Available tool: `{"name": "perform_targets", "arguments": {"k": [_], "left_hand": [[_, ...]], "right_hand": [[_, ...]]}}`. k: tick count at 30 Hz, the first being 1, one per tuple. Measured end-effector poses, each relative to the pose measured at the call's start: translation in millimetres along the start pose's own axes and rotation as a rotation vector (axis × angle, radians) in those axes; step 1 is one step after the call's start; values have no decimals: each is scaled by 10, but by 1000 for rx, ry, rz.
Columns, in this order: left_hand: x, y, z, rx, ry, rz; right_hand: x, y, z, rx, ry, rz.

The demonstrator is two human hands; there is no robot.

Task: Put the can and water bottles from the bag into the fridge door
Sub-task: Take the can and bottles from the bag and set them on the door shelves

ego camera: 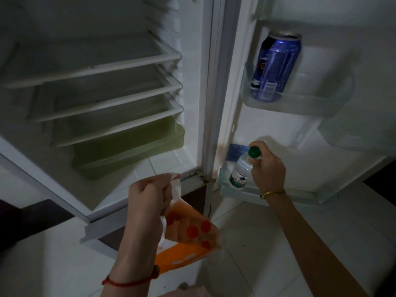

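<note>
Head view: a person stands at an open white fridge in dim light, both bare forearms reaching forward over a pale tiled floor. The right hand grips a small clear plastic water bottle with a green cap by its neck, fingers wrapped just below the cap, a gold bracelet on the wrist. The bottle stands tilted slightly to the left, its base inside the lowest clear plastic door bin, at that bin's left end near the hinge. Higher on the white fridge door, a tall blue aluminium drink can stands in an upper clear plastic door bin, at its left side and well apart from the bottle below.

At the near centre, the left hand is clenched around the white handles of an orange-and-white plastic shopping bag with red dots, which hangs below the fist just in front of the fridge's lower edge; a red string bracelet circles that wrist. What the bag contains cannot be made out.

To the left, the fridge compartment shows several white-edged glass shelves stacked one under another, with a translucent greenish crisper drawer beneath them.
</note>
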State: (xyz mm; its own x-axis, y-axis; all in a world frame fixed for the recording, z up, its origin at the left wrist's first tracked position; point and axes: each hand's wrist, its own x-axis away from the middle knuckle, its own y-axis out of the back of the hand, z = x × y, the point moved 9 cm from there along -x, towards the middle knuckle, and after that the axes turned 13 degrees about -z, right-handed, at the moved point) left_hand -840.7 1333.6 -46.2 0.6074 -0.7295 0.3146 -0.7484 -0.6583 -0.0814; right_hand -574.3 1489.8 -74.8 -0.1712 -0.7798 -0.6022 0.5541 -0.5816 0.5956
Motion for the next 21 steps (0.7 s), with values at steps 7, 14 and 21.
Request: {"name": "perform_targets", "arguments": {"k": [7, 14, 21], "left_hand": [[-6, -42, 26, -17, 4, 46], [33, -157, -12, -22, -23, 92], [47, -241, -5, -14, -1, 124]], "right_hand": [[63, -394, -99, 25, 1, 85], [87, -507, 52, 77, 11, 119], [225, -354, 4, -88, -114, 117]]}}
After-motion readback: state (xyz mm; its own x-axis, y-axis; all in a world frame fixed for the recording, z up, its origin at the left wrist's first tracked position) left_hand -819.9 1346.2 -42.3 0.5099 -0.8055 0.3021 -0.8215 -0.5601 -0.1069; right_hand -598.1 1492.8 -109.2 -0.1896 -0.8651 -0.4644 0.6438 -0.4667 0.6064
